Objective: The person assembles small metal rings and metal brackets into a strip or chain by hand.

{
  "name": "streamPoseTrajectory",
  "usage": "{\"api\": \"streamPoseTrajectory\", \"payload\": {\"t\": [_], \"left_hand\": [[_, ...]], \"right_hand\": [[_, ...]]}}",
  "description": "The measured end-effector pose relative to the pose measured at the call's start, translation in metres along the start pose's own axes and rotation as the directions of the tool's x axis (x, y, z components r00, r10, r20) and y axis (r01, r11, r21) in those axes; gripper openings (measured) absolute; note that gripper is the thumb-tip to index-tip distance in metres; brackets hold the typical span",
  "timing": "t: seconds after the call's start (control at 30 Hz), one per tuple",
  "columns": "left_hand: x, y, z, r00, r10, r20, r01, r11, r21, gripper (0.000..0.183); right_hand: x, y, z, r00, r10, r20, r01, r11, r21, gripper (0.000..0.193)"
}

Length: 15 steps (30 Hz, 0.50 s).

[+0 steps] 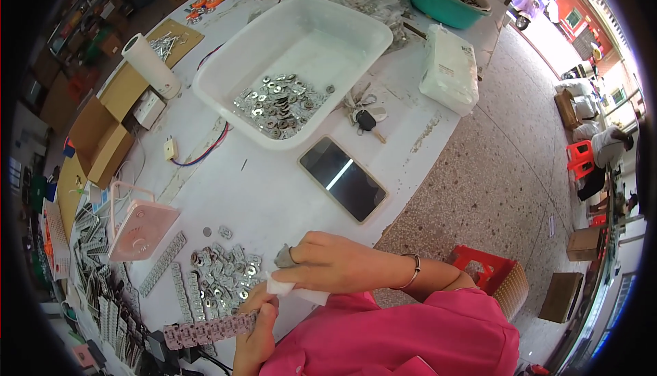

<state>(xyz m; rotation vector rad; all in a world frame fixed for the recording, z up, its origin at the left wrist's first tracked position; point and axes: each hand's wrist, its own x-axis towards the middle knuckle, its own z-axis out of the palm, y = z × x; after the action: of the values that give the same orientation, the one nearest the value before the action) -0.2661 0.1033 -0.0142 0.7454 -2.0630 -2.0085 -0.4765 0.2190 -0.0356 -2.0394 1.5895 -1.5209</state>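
Note:
My left hand (259, 335) is closed on one end of a ridged strip of joined small metal pieces (205, 331), which points to the left, pinkish in this light. Pinched in my right hand (328, 263) is a white tissue (311, 295), close against the left fingers. A grey cover (285, 257) sits on a right fingertip. Just beyond the strip lies a pile of loose small metal pieces (222, 277). More strips (163, 264) rest beside it, and several are heaped at the lower left (113, 318).
A white plastic tub (342, 95) with metal pieces in it stands farther back. Nearby are a phone (344, 179), keys (367, 122), a pink stand-like device (144, 229), a tissue pack (448, 68) and a green basin (438, 6). A red stool (482, 266) stands by my right elbow.

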Motion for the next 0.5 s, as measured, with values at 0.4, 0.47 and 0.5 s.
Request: {"api": "streamPoseTrajectory", "payload": {"t": [0.4,0.47,0.5], "left_hand": [[-0.030,-0.003,-0.014,0.998,-0.005,-0.069,0.003,1.000,-0.030,0.053],[-0.033,-0.006,-0.015,1.000,-0.007,-0.024,0.007,1.000,-0.016,0.052],[-0.033,-0.006,-0.014,1.000,-0.005,0.009,0.005,1.000,-0.011,0.052]], "right_hand": [[-0.096,-0.004,-0.049,0.385,0.592,-0.708,-0.306,0.806,0.507,0.017],[-0.114,-0.004,-0.059,0.385,0.550,-0.741,-0.360,0.829,0.428,0.017],[-0.118,-0.003,-0.060,0.373,0.548,-0.749,-0.359,0.829,0.428,0.017]]}}
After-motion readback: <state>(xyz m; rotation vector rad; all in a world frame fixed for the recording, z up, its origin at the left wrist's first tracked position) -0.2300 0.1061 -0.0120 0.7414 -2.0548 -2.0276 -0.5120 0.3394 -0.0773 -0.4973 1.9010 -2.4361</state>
